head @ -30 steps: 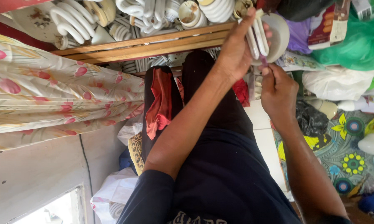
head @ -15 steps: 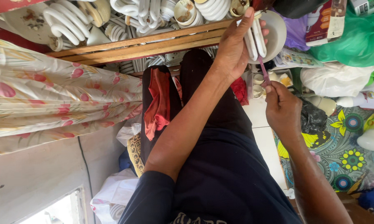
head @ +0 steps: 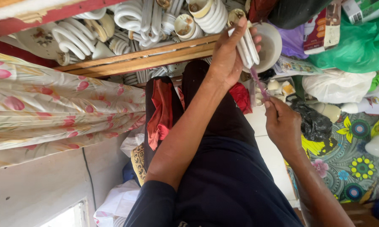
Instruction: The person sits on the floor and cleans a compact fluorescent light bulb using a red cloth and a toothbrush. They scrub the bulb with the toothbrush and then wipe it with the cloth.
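Curtain: the floral curtain (head: 50, 109) fills the left of the frame, its lower edge hanging over a pale wall.
Crate: along the top, the wooden crate (head: 147, 56) of spiral lamps (head: 134, 19) shows you its front rail, running from upper left to top centre, with lamps packed right up to it.
Left hand: your left hand (head: 229, 52) is at top centre, fingers curled tight round a compact fluorescent lamp (head: 258, 42), its white tubes against your palm and its round base turned right.
Tool: a thin purple-handled screwdriver (head: 260, 84) runs from the lamp's lower edge down to your other hand.
Right hand: your right hand (head: 284, 126), centre right, is pinched shut on the tool's lower end.
Room: only a narrow gap lies between the two hands; green bag (head: 357, 46), white bag (head: 336, 86) and flowered mat (head: 349, 164) crowd the right edge.
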